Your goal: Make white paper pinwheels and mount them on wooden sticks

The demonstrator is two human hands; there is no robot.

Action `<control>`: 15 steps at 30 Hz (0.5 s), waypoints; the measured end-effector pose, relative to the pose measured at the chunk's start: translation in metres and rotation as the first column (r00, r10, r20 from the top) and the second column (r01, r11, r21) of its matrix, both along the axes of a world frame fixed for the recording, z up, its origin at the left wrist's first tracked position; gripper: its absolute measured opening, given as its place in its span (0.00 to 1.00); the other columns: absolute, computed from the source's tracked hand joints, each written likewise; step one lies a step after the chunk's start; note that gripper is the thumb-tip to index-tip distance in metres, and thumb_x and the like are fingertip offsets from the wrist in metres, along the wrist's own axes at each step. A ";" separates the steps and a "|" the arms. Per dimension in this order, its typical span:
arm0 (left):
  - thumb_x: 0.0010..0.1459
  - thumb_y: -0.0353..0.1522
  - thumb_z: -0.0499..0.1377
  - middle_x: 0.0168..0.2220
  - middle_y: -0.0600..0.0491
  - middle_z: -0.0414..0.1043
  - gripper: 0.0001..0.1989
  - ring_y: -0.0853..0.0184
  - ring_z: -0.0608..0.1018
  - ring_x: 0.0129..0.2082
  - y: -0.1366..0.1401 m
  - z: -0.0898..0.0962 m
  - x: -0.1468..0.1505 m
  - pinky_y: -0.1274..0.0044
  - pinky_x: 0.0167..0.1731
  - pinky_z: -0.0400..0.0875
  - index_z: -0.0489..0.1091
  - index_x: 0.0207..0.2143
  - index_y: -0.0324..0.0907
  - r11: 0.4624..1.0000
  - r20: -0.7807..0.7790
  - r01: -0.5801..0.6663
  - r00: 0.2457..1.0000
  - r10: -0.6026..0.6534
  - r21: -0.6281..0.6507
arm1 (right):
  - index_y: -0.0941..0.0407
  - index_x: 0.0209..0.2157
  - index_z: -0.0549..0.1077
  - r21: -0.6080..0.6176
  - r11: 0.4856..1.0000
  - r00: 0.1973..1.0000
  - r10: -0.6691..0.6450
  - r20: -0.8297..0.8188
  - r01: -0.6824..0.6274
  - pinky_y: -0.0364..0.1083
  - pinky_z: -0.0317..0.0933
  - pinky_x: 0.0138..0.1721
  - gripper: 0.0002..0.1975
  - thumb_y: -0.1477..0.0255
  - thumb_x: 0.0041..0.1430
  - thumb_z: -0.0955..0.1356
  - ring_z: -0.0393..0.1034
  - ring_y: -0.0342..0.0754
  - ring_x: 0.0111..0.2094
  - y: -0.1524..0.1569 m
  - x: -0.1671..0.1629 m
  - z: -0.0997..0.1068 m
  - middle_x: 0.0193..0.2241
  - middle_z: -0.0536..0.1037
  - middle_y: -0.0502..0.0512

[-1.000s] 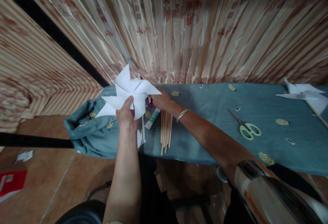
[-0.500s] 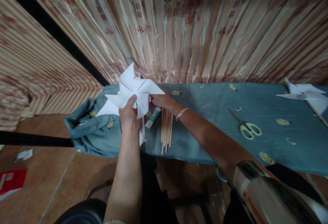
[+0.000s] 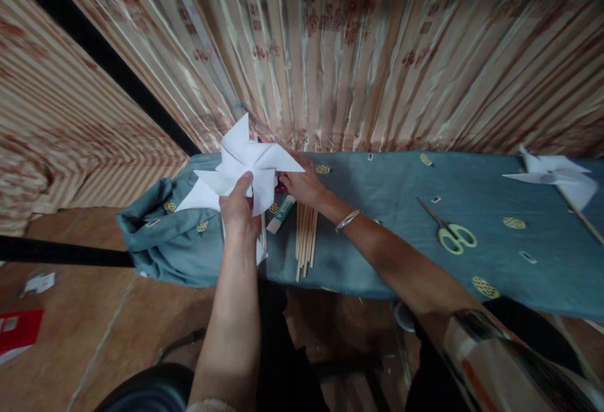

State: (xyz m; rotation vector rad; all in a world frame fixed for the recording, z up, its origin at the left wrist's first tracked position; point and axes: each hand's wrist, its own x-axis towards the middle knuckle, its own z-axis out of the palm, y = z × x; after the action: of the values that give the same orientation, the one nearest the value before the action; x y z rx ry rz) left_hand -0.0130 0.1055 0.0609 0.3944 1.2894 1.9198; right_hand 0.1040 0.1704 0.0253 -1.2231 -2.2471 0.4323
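Observation:
A folded white paper pinwheel is pinched in my left hand, with the thumb pressed on its front near the centre. My right hand is just to the right of it, partly behind one blade, its fingers drawn together. A small red object shows by those fingertips; whether they grip it I cannot make out. Below lies a green and white glue stick. Beside the glue stick is a bundle of thin wooden sticks. More white paper lies under my left wrist.
Green-handled scissors lie on the blue-green tablecloth. A second pinwheel on a stick rests at the far right. Pleated curtains hang directly behind the table. A black bar runs in from the left.
My right hand has shifted slightly right and its wrist has turned, with the fingers showing more beside the blade. The pinwheel stays in my left hand, almost still. The view has moved slightly.

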 end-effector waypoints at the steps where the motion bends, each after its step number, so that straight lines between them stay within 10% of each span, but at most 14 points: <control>1: 0.43 0.26 0.63 0.32 0.50 0.79 0.09 0.58 0.81 0.41 -0.001 0.000 0.001 0.69 0.42 0.78 0.74 0.32 0.37 1.000 0.001 0.006 1.000 -0.006 -0.006 | 0.58 0.42 0.74 -0.019 1.000 0.998 -0.015 -0.063 0.014 0.49 0.59 0.52 0.11 0.77 0.60 0.62 0.67 0.52 0.51 -0.004 0.008 0.002 0.47 0.76 0.61; 5: 0.42 0.24 0.63 0.33 0.50 0.80 0.11 0.60 0.81 0.41 -0.003 -0.003 0.011 0.70 0.44 0.77 0.74 0.33 0.38 0.997 -0.003 0.053 0.999 -0.053 0.048 | 0.59 0.29 0.74 -0.307 0.949 0.926 -0.175 -0.334 0.068 0.49 0.65 0.42 0.08 0.70 0.57 0.66 0.74 0.50 0.37 -0.035 0.053 -0.004 0.31 0.79 0.56; 11: 0.41 0.26 0.67 0.33 0.51 0.80 0.14 0.61 0.81 0.42 -0.006 -0.023 0.050 0.71 0.45 0.75 0.75 0.35 0.40 0.966 -0.097 0.247 0.966 -0.239 0.073 | 0.56 0.29 0.73 -0.737 0.660 0.694 -0.462 -0.552 -0.147 0.45 0.69 0.32 0.19 0.55 0.44 0.74 0.77 0.47 0.30 -0.106 0.137 -0.024 0.29 0.81 0.55; 15: 0.37 0.28 0.70 0.30 0.50 0.80 0.15 0.60 0.81 0.36 -0.009 -0.041 0.074 0.71 0.39 0.76 0.75 0.31 0.40 0.938 -0.105 0.346 0.934 -0.340 0.037 | 0.54 0.28 0.73 -0.643 0.763 0.854 -0.380 -0.356 0.072 0.45 0.66 0.28 0.14 0.57 0.49 0.71 0.75 0.48 0.26 -0.135 0.181 -0.025 0.24 0.79 0.53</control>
State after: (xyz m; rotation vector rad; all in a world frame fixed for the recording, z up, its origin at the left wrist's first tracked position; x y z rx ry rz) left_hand 0.0607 0.0963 0.0201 0.7011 1.1430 1.6573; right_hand 0.2850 0.0357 -0.0001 -1.4828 -1.5349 1.2844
